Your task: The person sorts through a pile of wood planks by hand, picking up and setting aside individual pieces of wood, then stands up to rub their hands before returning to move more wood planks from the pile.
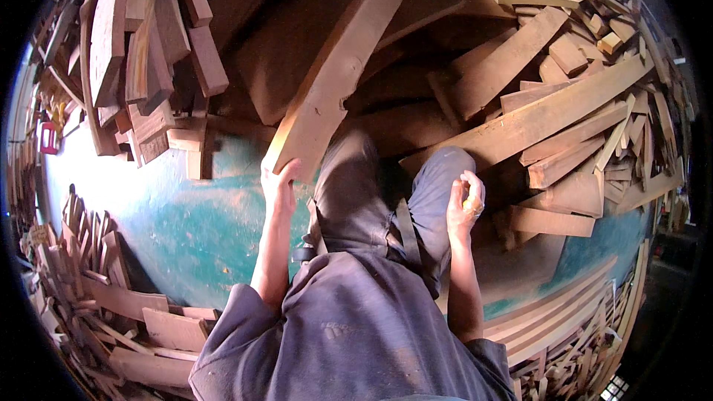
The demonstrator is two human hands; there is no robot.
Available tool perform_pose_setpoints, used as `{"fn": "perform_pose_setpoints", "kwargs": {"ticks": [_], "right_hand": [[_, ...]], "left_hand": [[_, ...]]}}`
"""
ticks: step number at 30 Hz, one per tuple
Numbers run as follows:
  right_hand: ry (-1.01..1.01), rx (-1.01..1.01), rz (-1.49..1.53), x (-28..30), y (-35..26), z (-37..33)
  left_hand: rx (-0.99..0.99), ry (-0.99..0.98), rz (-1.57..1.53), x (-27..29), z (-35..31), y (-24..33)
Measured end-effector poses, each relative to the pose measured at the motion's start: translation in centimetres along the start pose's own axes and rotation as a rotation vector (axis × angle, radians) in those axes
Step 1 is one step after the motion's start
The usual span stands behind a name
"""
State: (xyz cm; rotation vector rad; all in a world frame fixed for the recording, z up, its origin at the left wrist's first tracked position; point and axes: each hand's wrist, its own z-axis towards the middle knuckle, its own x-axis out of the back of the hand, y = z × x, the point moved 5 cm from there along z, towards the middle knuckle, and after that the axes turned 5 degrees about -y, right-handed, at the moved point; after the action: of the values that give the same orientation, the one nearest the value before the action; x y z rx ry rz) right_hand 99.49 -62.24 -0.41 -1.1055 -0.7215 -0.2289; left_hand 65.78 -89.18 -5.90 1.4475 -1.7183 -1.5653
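My left hand [282, 180] grips the near end of a long wooden board [330, 78]. The board slants up and away to the right, with a rough notch in its right edge. Over my right knee, my right hand [466, 202] is curled closed, with a small yellowish patch or band at the fingers. Whatever those fingers may hold is hidden. Both of my legs are bent below the board.
Wooden offcuts [156, 44] are stacked at the far left. A large heap of planks and blocks [549, 111] fills the right. More scraps [174, 327] lie at the near left, and long strips [561, 312] at the near right. The floor [200, 226] is green and dusty.
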Motion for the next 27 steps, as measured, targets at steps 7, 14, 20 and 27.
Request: {"fn": "perform_pose_setpoints", "kwargs": {"ticks": [7, 14, 20, 27], "right_hand": [[-0.007, 0.043, -0.035, 0.0, 0.2, 0.0], [0.016, 0.032, -0.015, 0.1, 0.2, 0.0], [0.019, 0.021, 0.019, 0.1, 0.1, 0.0], [0.025, 0.03, -0.004, 0.2, 0.3, 0.0]], "left_hand": [[-0.442, 0.006, 0.671, -2.2, -2.3, 3.7], [-1.085, -0.15, 1.255, -9.8, -6.3, 8.2], [-1.136, -0.319, 1.333, -11.2, -8.0, 7.3], [-1.111, -0.242, 1.303, -11.7, -7.5, 8.4]]}}
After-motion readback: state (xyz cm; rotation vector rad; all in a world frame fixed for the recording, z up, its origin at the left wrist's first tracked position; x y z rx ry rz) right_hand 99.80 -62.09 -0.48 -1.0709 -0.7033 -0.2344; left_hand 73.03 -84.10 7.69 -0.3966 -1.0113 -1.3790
